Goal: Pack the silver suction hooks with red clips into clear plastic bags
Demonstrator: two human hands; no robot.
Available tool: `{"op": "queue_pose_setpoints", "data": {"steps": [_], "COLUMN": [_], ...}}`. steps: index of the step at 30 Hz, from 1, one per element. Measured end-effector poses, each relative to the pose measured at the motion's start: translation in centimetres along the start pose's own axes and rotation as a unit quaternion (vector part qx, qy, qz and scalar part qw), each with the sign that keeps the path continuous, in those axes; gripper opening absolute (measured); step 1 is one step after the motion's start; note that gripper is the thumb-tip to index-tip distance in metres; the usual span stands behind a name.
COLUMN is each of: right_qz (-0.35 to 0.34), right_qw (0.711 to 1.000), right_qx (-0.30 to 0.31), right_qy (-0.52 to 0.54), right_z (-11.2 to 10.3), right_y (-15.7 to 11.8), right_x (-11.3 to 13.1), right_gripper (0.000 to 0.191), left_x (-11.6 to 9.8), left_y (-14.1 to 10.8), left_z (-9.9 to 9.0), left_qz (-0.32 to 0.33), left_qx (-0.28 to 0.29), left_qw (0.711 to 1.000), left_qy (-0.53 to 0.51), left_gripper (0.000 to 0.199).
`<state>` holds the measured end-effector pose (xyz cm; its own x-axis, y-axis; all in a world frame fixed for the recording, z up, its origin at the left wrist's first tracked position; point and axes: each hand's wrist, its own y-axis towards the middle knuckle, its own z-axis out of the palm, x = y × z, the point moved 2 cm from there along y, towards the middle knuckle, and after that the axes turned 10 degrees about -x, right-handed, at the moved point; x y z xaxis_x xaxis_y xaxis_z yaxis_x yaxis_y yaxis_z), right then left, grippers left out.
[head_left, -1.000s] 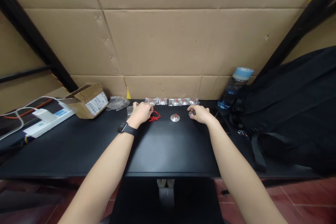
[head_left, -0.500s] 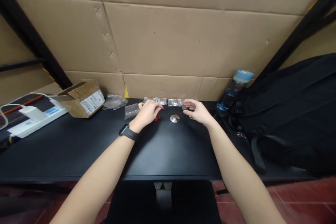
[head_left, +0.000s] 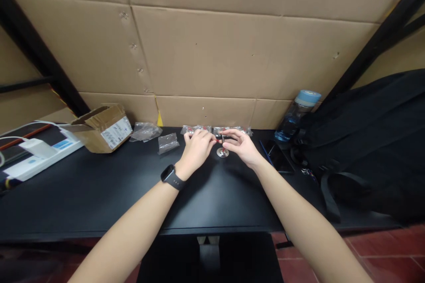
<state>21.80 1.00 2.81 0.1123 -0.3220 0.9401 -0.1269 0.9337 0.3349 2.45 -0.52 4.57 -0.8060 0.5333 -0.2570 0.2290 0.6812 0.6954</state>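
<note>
My left hand (head_left: pixel 198 149), a dark watch on its wrist, pinches a slim red piece (head_left: pixel 218 141) at its fingertips. Close beside it, my right hand (head_left: pixel 244 147) grips a small, thin metal disc (head_left: pixel 222 138) by the edge, turned nearly edge-on. The red piece's tip meets or nearly meets that disc; contact is too small to make out. Just below the fingers, a shiny round metal base (head_left: pixel 222 153) with a red part at its middle lies on the black table (head_left: pixel 212 199). The red loops seen earlier are hidden behind my left hand.
Several clear packets (head_left: pixel 217 131) line the back edge. Empty-looking plastic bags (head_left: pixel 168 143) and an opened cardboard box (head_left: pixel 113 130) lie left, past them a power strip (head_left: pixel 43 159). A phone (head_left: pixel 277 157), water bottle (head_left: pixel 295 117) and black backpack (head_left: pixel 372 150) occupy the right.
Both hands have come together above the metal base. My left hand moved right with the red piece, and my right hand moved left with the disc, now turned edge-on.
</note>
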Motion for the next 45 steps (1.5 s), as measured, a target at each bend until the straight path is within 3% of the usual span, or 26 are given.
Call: {"op": "queue_pose_setpoints", "data": {"steps": [7,12,19,24,27,35,42,45], "right_qz": [-0.029,-0.031,-0.02,-0.028,-0.033,-0.015,-0.02,-0.023], "right_qw": [0.999,0.999,1.0,0.999,0.999,0.998,0.998,0.999], "right_qx": [-0.022,-0.02,-0.023,-0.026,-0.033,-0.061,-0.053,-0.048], "right_qy": [0.006,0.004,-0.005,-0.003,-0.003,0.008,-0.001,-0.009], "right_z": [1.3,1.6,1.2,1.0,1.0,1.1,1.2,1.2], "right_y": [-0.4,-0.5,-0.3,-0.2,-0.3,-0.3,-0.2,-0.2], "right_x": [-0.5,-0.2,-0.4,-0.3,0.0,0.4,0.1,0.0], "right_gripper": [0.047,0.047,0.047,0.047,0.049,0.058,0.059,0.058], "left_x": [-0.7,-0.6,-0.1,0.2,0.3,0.0,0.0,-0.1], "left_y": [-0.4,-0.2,0.1,0.2,0.2,0.2,-0.1,-0.1], "left_z": [0.1,0.5,0.2,0.2,0.2,0.4,0.5,0.1], "left_qz": [0.028,-0.014,-0.059,-0.092,-0.11,-0.082,0.027,0.046], "left_qx": [-0.01,-0.004,-0.051,-0.041,-0.042,-0.042,-0.031,-0.029], "left_qw": [0.999,0.999,0.995,0.989,0.984,0.99,0.998,0.998], "left_qy": [0.04,-0.029,-0.056,-0.107,-0.137,-0.108,-0.042,-0.032], "left_gripper": [0.018,0.017,0.007,0.004,0.015,0.01,0.019,0.02]}}
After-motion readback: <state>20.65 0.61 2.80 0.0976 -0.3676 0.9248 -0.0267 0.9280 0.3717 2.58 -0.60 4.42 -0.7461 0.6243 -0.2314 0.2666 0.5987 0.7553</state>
